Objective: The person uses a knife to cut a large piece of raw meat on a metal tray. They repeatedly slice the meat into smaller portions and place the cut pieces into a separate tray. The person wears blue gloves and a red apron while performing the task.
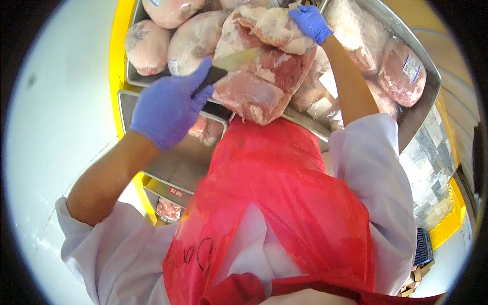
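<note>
I have the right-hand metal tub (419, 114) filled with film-wrapped meat packs (401, 71), some labelled, up to its far right edge. The left metal tub (133, 79) carries rounded wrapped pieces (195, 43) along its left edge. Below its near edge, a metal tray (173, 162) has meat chunks (206, 129) toward its right edge; under that, a smaller portion of red meat (169, 208) sits lower. The large raw cut (256, 94) lies at the tubs' near edges, between them. My right hand (311, 24) has its fingers clamped on the cut's far flap; my left hand (165, 109) has its fingers wrapped round the black-handled knife (216, 75), blade over the cut.
</note>
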{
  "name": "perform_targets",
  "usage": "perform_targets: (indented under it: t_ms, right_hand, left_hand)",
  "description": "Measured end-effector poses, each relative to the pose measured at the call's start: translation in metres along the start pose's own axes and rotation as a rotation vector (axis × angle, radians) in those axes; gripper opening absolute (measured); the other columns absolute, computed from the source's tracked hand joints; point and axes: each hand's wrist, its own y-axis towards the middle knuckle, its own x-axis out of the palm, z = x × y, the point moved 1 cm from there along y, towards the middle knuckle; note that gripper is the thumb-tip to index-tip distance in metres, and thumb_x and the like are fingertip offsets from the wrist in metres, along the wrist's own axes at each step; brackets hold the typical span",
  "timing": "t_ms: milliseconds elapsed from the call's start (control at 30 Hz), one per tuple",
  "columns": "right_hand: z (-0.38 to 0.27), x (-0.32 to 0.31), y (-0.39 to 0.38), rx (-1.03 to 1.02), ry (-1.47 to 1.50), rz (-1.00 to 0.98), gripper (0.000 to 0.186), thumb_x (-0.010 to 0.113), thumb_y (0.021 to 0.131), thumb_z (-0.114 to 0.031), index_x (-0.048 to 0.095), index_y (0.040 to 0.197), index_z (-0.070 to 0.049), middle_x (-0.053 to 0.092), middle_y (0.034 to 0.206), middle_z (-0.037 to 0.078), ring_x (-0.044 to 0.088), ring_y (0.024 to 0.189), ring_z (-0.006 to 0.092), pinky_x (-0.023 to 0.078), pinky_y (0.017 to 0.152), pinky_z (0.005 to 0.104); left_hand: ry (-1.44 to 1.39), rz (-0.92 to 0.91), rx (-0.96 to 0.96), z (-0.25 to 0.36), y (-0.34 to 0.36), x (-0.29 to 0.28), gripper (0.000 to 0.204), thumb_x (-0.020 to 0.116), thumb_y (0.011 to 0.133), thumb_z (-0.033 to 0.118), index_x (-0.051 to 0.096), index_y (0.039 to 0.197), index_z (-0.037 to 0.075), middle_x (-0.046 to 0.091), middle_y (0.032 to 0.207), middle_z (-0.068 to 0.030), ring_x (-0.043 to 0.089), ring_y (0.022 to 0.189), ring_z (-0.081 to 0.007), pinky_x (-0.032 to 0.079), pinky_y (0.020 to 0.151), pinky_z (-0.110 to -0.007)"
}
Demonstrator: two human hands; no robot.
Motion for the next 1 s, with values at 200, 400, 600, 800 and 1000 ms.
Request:
perform_targets:
  t_ms: [200, 400, 600, 800, 1000]
  right_hand:
    - [0.005, 0.009, 0.0, 0.182, 0.13, 0.086, 0.031, 0.071, 0.088, -0.028, 0.073, 0.092, 0.002, 0.069, 0.074, 0.007, 0.059, 0.068, 0.0145, 0.051, 0.07, 0.0319]
    - [0.057, 0.015, 0.029, -0.155, -0.93, -0.119, 0.025, 0.063, 0.09, -0.025, 0.069, 0.09, -0.001, 0.07, 0.078, 0.01, 0.067, 0.071, 0.0238, 0.055, 0.071, 0.0366]
    - [0.006, 0.005, 0.033, 0.004, -1.111, -0.165, 0.03, 0.054, 0.092, -0.022, 0.078, 0.09, -0.004, 0.076, 0.09, 0.016, 0.075, 0.081, 0.0326, 0.059, 0.07, 0.0443]
    - [0.021, -0.004, 0.034, 0.111, -1.067, -0.125, 0.031, 0.054, 0.092, -0.024, 0.079, 0.092, -0.007, 0.077, 0.094, 0.016, 0.075, 0.084, 0.0333, 0.059, 0.072, 0.0447]
    - [0.042, -0.004, 0.03, -0.027, -1.19, -0.058, 0.026, 0.056, 0.089, -0.021, 0.079, 0.089, -0.01, 0.076, 0.092, 0.014, 0.074, 0.083, 0.0321, 0.058, 0.071, 0.0438]
  left_hand:
    - [-0.061, 0.087, -0.118, 0.01, -0.008, 0.054, 0.06, 0.067, 0.095, 0.03, 0.047, 0.151, 0.027, 0.068, 0.083, -0.016, 0.067, 0.075, -0.0368, 0.052, 0.064, -0.045]
    - [-0.158, 0.382, -0.077, -0.001, -0.019, 0.133, 0.068, 0.072, 0.091, 0.029, 0.045, 0.154, 0.023, 0.057, 0.071, -0.0071, 0.061, 0.059, -0.0256, 0.049, 0.052, -0.041]
    - [-0.23, 0.489, -0.056, -0.015, -0.016, 0.179, 0.068, 0.075, 0.089, 0.023, 0.049, 0.152, 0.018, 0.055, 0.068, -0.0058, 0.058, 0.054, -0.0235, 0.047, 0.049, -0.039]
    - [-0.21, 0.57, 0.005, -0.04, 0.02, 0.219, 0.065, 0.072, 0.092, 0.028, 0.048, 0.152, 0.024, 0.06, 0.073, -0.0095, 0.062, 0.058, -0.0287, 0.049, 0.052, -0.041]
    - [-0.269, 0.455, -0.003, -0.045, 0.021, 0.202, 0.064, 0.068, 0.095, 0.034, 0.044, 0.154, 0.032, 0.063, 0.079, -0.0122, 0.065, 0.066, -0.0331, 0.053, 0.061, -0.045]
